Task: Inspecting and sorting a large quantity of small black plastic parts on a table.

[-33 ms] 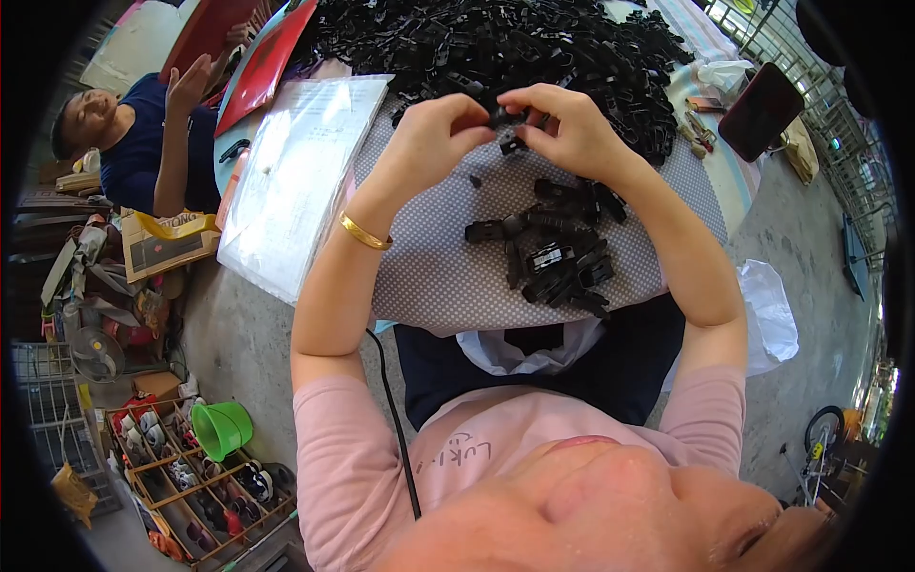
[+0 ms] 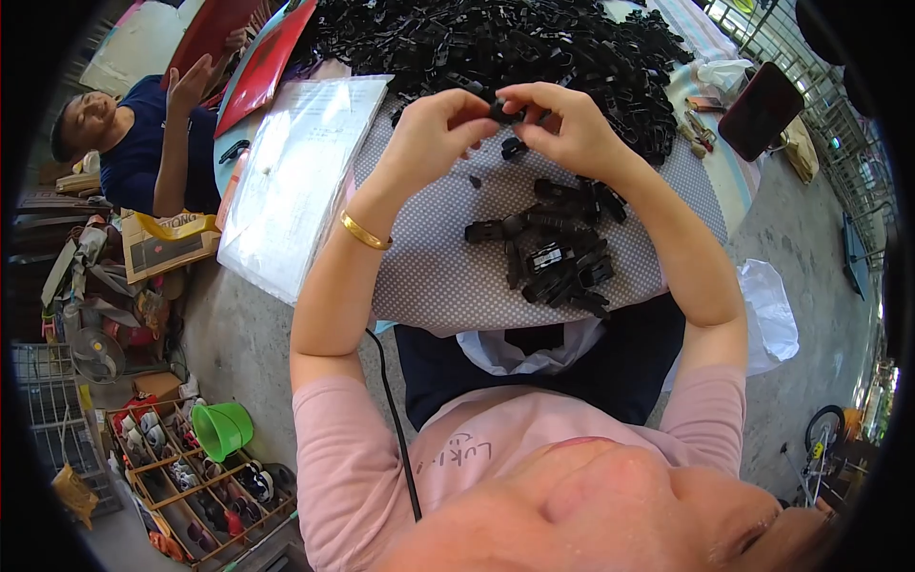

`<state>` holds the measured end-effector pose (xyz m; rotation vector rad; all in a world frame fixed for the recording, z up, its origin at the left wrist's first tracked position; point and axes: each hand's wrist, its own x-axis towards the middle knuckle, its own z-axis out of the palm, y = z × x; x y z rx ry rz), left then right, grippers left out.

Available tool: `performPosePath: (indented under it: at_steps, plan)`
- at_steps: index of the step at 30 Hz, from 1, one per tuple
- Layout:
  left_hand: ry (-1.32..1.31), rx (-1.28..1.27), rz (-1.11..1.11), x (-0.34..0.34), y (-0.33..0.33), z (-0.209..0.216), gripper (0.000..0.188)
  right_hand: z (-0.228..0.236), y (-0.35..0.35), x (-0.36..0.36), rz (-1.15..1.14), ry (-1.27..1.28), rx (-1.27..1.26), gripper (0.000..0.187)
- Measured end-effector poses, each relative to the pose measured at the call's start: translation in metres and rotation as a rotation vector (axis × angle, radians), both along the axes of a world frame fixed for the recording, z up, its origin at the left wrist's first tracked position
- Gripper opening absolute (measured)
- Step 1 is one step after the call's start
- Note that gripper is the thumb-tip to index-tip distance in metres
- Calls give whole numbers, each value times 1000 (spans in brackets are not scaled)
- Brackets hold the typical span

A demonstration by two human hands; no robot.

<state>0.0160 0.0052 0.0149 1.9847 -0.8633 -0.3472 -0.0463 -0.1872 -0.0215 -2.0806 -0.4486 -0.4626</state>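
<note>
The left hand (image 2: 440,129) and the right hand (image 2: 570,124) are grasping one small black piece (image 2: 506,113) between them, each with bent thumb and fingers. This piece is held above the near edge of the large black pile (image 2: 496,48). Its long axis seems to run crosswise, from the left fingertips toward the right ones; which end is its front, I cannot tell, because fingers cover part of it. It looks dark, compact and slightly shiny.

Just below the right fingers there is another black part (image 2: 514,149); whether it touches the hand is not clear. A tiny dark bit (image 2: 475,181) lies on the dotted cloth (image 2: 419,272). Nearer to the body is a smaller heap (image 2: 558,253) of long black clip-like parts, pointing in several directions.

At the left lies a clear sleeve (image 2: 295,181) with white papers inside. Over the lap, a white bag (image 2: 484,355) shows a dark opening, its content not readable. On the floor, a wooden rack (image 2: 172,460) holds shoes in its compartments, and a green bucket (image 2: 227,429) leans beside them.
</note>
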Motion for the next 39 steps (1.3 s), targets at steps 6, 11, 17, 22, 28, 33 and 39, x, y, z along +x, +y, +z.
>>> performPosePath:
  at_steps: [6,11,17,22,28,33,39]
  plan:
    - [547,-472,-94,-3,-13,-18,19,18,0,-8,15,311,377,27]
    - [-307,-120,-20,-3,-14,-20,24,16,0,-3,-15,206,673,20]
    - [55,4,36,-10,-20,-16,14,22,-3,-8,-89,201,482,16]
    - [621,-529,-126,9,-13,-29,18,17,1,-9,-206,23,342,20]
    - [721,-747,-145,-3,-20,-31,12,17,17,-14,-87,-94,279,21]
    - [515,-688,-126,2,-19,-39,16,18,19,-14,-112,-170,279,21]
    - [434,-667,-103,-15,-18,-21,30,27,21,-21,-266,-345,-131,28]
